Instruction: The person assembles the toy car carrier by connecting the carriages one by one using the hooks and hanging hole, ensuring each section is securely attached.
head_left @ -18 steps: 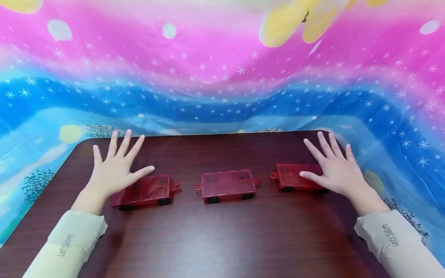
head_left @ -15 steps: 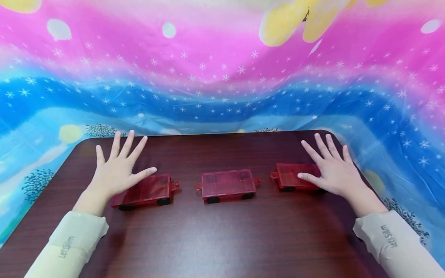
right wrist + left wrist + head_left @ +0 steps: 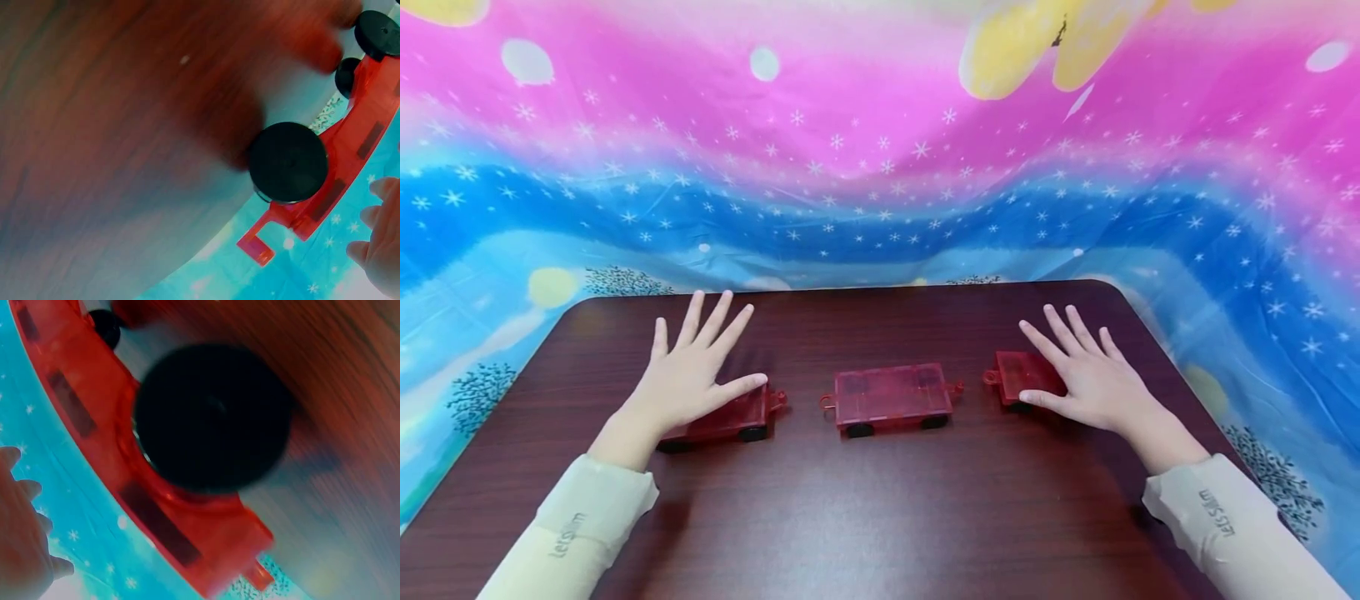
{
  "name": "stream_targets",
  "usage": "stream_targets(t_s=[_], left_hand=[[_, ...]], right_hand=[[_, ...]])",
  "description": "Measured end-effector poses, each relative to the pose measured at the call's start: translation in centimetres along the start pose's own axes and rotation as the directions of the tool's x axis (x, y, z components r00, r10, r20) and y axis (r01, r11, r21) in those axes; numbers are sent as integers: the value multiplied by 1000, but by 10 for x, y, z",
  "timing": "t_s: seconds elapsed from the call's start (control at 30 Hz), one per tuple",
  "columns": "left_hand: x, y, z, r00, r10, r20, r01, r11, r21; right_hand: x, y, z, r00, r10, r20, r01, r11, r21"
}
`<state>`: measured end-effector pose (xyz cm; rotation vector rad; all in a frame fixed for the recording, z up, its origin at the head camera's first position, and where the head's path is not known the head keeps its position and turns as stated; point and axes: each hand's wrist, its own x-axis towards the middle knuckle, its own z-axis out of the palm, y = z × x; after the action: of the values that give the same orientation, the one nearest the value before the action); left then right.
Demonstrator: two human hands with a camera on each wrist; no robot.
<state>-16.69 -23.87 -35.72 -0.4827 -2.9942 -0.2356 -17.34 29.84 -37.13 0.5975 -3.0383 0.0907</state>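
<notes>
Three translucent red toy train cars with black wheels and end hooks stand in a row, apart from one another. Above the left car (image 3: 737, 417), my left hand (image 3: 688, 379) has its fingers straight and spread, hiding the car's left part. My right hand (image 3: 1097, 379), likewise spread, covers the right part of the right car (image 3: 1026, 373). Between the hands sits the middle car (image 3: 891, 396). A black wheel (image 3: 212, 419) looms large in the left wrist view; another wheel (image 3: 287, 162) and a hook (image 3: 256, 249) show in the right one. Neither hand holds anything.
A dark brown wooden table (image 3: 880, 500) with rounded far corners bears the cars. Behind and beside it hangs a pink and blue cloth (image 3: 880, 192) printed with snowflakes.
Both hands have moved inward, the left one to the right and the right one to the left, and slightly nearer to me. The cars have stayed in place.
</notes>
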Motion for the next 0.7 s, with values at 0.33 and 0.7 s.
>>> stream_targets(t_s=[0.33,0.7], left_hand=[[6,20,8,997,75,6,-74,996,-42],[14,43,17,981,191,33,-188,979,-77]], right_hand=[[1,-11,2,993,-60,99,49,993,109],[-2,-15,3,988,-122,91,104,978,181]])
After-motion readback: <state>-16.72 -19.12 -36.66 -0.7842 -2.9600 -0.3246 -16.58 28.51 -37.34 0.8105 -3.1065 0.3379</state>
